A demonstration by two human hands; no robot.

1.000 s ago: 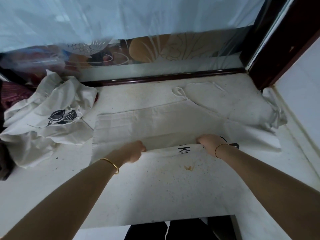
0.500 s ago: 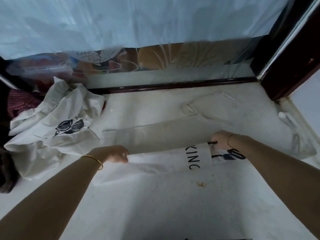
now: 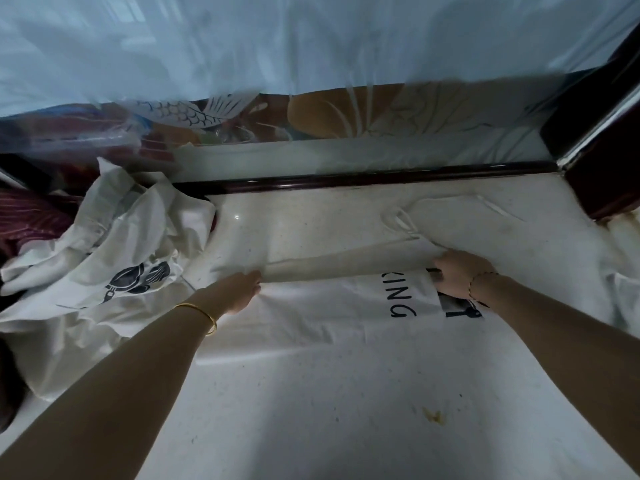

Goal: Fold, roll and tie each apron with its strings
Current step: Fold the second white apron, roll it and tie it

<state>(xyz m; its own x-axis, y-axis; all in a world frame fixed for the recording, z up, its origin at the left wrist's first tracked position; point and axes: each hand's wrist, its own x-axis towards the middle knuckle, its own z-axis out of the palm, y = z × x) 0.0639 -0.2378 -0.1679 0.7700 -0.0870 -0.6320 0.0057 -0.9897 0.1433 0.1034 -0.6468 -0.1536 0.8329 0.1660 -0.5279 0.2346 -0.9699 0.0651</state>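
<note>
Apron (image 3: 329, 306) fold carried farther across the counter (image 3: 311, 427), baring "KING"; right hand (image 3: 457, 275) presses it open-fingered, left hand (image 3: 239, 289) grip unclear.

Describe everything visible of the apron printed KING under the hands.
The apron is off-white cloth with black letters KING and a black graphic partly covered. It lies flat on the pale speckled surface, folded into a wide band, its strings trailing beyond. The left hand and right hand rest at its far fold; the right lies flat.
</note>
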